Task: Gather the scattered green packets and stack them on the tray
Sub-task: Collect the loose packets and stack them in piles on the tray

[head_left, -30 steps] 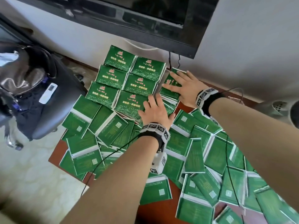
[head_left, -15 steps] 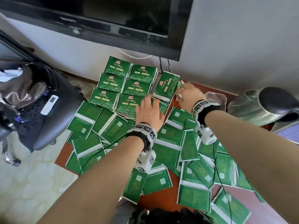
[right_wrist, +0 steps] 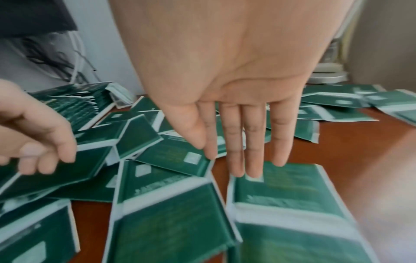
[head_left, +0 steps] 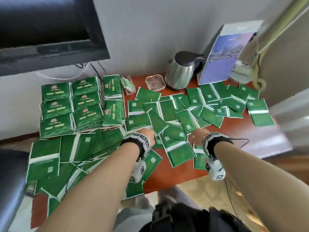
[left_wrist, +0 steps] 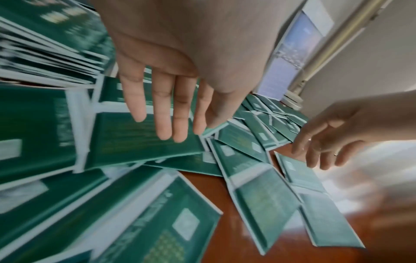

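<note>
Two bare forearms reach over a red-brown table (head_left: 168, 174) strewn with loose green packets (head_left: 179, 153), too many and too overlapped to count. The left hand (head_left: 147, 133) hangs over the pile with four straight fingers (left_wrist: 165, 113) spread above a packet, holding nothing. The right hand (head_left: 194, 137) hovers beside it, fingers (right_wrist: 254, 146) straight and together, tips just above or perhaps touching another packet; nothing is gripped. Beyond the left hand stand eight neat stacks of packets (head_left: 71, 108), printed face up, in rows at the far left; whatever they rest on is hidden. Farther back sit one steel kettle (head_left: 182, 71), one clear square dish (head_left: 154, 82), one upright card (head_left: 222, 56) and one dark screen (head_left: 50, 30).
</note>
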Available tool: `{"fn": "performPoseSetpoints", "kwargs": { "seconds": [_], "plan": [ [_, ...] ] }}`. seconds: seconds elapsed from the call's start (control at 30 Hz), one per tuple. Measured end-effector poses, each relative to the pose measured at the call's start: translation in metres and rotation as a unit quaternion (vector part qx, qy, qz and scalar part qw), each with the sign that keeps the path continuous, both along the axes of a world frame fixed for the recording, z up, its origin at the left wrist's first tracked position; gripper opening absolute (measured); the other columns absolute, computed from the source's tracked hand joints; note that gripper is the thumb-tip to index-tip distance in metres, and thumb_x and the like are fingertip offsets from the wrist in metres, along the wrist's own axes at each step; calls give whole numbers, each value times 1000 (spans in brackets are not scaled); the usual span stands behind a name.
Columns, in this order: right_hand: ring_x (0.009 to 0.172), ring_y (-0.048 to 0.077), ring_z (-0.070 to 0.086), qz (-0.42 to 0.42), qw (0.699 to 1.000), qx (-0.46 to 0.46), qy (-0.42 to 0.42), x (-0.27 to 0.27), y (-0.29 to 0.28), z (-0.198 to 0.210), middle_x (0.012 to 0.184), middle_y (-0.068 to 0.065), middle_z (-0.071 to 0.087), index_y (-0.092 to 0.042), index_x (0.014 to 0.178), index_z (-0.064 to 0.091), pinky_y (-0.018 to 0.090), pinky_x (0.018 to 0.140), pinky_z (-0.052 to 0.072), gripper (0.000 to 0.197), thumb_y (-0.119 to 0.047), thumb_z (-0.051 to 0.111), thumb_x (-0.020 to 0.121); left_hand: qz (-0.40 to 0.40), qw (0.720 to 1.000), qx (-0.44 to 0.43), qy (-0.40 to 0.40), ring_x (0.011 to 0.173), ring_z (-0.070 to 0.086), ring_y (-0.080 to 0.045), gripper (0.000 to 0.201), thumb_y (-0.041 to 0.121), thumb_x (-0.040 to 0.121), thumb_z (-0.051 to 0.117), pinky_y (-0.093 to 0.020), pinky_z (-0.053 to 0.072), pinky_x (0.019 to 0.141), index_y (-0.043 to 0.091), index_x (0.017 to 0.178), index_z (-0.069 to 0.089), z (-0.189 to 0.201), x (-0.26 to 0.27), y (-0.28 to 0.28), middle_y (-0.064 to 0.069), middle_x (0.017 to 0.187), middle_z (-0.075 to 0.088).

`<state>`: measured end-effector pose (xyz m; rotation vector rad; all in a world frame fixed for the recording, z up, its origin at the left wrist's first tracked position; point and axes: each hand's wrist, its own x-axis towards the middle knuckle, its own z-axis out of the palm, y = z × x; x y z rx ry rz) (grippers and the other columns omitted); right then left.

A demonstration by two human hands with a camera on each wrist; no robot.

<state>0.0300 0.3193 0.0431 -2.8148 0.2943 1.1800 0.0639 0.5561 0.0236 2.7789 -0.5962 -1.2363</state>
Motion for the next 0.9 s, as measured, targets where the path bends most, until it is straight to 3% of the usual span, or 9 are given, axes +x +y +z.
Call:
{"fn": "performPoseSetpoints", "kwargs": {
  "seconds": [0.07, 0.3, 0.47, 0.6, 0.7, 0.8, 0.9],
  "plan": [
    [117, 32, 61, -41, 999, -18, -3, -28, -23, 2, 127, 14, 65, -7, 122, 66, 36, 99, 49, 36, -24, 42, 101, -25, 1000, 3, 5, 80, 64, -30, 24, 19, 95, 49, -39, 59, 78, 7, 87, 68, -3, -2, -28, -14, 101, 73],
    [115, 31, 64, -121, 992, -21, 7, -70, -92, -4, 124, 12, 68, -9, 123, 68, 39, 100, 51, 32, -17, 49, 98, -87, 996, 1, -14, 107, 66, -30, 29, 27, 96, 56, -38, 56, 90, 13, 118, 68, -8, -13, -113, -10, 119, 69],
    [104, 28, 68, -131, 991, 3, 5, -60, -142, -44, 116, 8, 72, -16, 116, 71, 42, 93, 57, 30, -23, 54, 92, -64, 998, 7, -24, 102, 67, -29, 23, 19, 97, 54, -39, 57, 88, 14, 114, 70, -24, -12, -156, -8, 116, 69],
    [99, 32, 68, -85, 996, 22, 16, -42, -158, -60, 111, 12, 71, -13, 112, 70, 42, 87, 58, 31, -18, 48, 91, -10, 999, 28, -29, 95, 68, -30, 21, 17, 95, 53, -38, 58, 84, 17, 107, 70, -33, -18, -178, -9, 108, 70],
    [83, 32, 69, -31, 999, 25, 17, -27, -168, -65, 97, 12, 72, -11, 94, 69, 42, 75, 61, 17, -12, 54, 86, 37, 997, 45, -47, 90, 68, -29, 19, 22, 96, 53, -36, 57, 77, 19, 105, 70, -32, -21, -192, -8, 103, 70],
    [75, 32, 67, -4, 999, 38, 9, -16, -173, -70, 88, 13, 69, -11, 89, 68, 40, 70, 61, 13, -11, 55, 83, 143, 986, 45, -68, 84, 66, -29, 19, 31, 95, 54, -35, 57, 74, 19, 101, 68, -31, -18, -196, -7, 98, 70],
    [84, 31, 66, 16, 997, 68, -18, -9, -167, -61, 100, 11, 69, -12, 99, 68, 39, 74, 60, 15, -18, 60, 88, 278, 957, 36, -75, 80, 64, -30, 29, 40, 92, 58, -33, 52, 68, 13, 100, 67, -37, -5, -194, -10, 97, 70]
  ]
}}
